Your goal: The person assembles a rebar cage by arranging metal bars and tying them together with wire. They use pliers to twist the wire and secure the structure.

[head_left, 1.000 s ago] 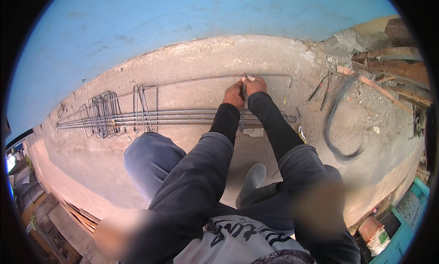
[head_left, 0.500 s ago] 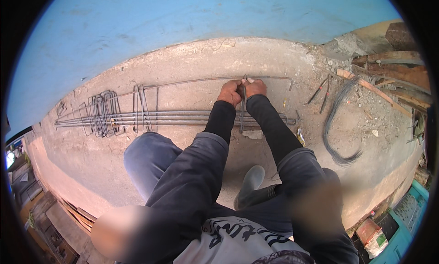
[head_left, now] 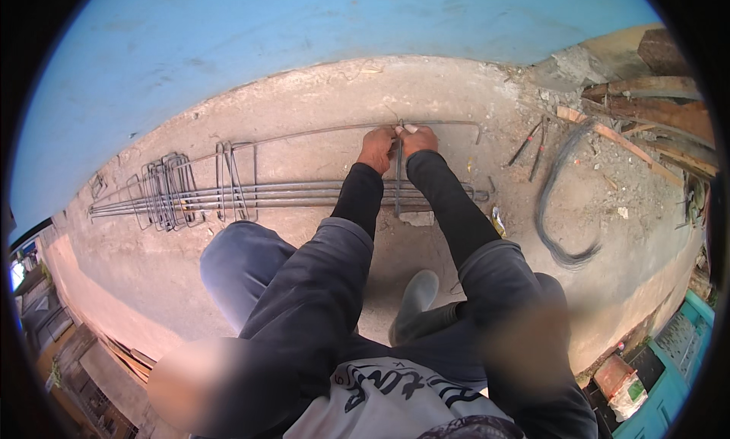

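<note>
Long steel bars (head_left: 296, 192) lie side by side on the concrete ground, with one thinner bar (head_left: 319, 133) raised above them. My left hand (head_left: 377, 147) and my right hand (head_left: 417, 140) meet at that upper bar, both closed around the top of a rectangular wire stirrup (head_left: 398, 182) that stands across the bars. A small pale piece shows between my fingers. Several more stirrups (head_left: 166, 189) are bunched at the left end, and a few (head_left: 230, 180) stand nearer the middle.
A blue wall (head_left: 319, 36) rises behind the concrete strip. A coil of dark wire (head_left: 553, 203) lies on the right, with hand tools (head_left: 532, 140) beside it and wood scraps (head_left: 654, 112) beyond. My boot (head_left: 414, 302) rests below the bars.
Both hands stay at the same spot on the upper bar, with only small finger shifts. The stirrups and bars have not moved.
</note>
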`<action>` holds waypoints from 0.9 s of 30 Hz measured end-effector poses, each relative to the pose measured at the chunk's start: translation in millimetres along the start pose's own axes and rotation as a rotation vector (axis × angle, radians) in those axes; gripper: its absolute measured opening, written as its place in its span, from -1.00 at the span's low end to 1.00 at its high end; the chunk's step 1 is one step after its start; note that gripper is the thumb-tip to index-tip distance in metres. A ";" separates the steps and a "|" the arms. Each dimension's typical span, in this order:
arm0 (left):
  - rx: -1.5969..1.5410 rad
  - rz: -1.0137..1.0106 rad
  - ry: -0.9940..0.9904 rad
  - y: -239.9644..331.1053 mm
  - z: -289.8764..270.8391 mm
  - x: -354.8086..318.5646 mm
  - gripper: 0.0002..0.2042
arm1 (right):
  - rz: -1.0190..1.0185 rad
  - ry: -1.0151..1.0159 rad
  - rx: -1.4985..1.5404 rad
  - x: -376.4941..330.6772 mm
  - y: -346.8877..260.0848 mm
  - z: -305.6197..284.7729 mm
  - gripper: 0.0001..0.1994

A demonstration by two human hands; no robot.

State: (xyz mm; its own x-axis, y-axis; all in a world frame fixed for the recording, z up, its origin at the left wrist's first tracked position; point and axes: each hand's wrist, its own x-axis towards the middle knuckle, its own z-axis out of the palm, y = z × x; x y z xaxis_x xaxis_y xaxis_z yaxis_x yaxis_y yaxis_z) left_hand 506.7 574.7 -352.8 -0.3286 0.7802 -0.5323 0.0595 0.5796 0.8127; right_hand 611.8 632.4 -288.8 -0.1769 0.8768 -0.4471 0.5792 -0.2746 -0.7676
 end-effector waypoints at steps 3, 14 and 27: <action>0.547 0.118 0.323 57.9 23.5 -26.1 -0.76 | -0.005 0.070 -0.093 15.6 25.2 -17.9 -0.63; 0.585 0.238 0.405 27.3 -0.3 2.6 -0.84 | 0.094 0.037 -0.020 21.5 18.7 8.1 -0.64; 0.391 0.180 0.332 48.4 12.0 -14.9 -0.89 | 0.147 -0.693 -0.898 74.8 -54.7 -63.2 -0.75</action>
State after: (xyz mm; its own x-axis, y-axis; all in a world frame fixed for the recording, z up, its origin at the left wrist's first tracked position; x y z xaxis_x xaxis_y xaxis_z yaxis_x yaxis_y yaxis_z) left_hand 525.8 593.9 -308.3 -0.5576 0.7954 -0.2375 0.4676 0.5374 0.7019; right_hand 617.2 737.9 -251.2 -0.3002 0.3771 -0.8762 0.9407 0.2690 -0.2065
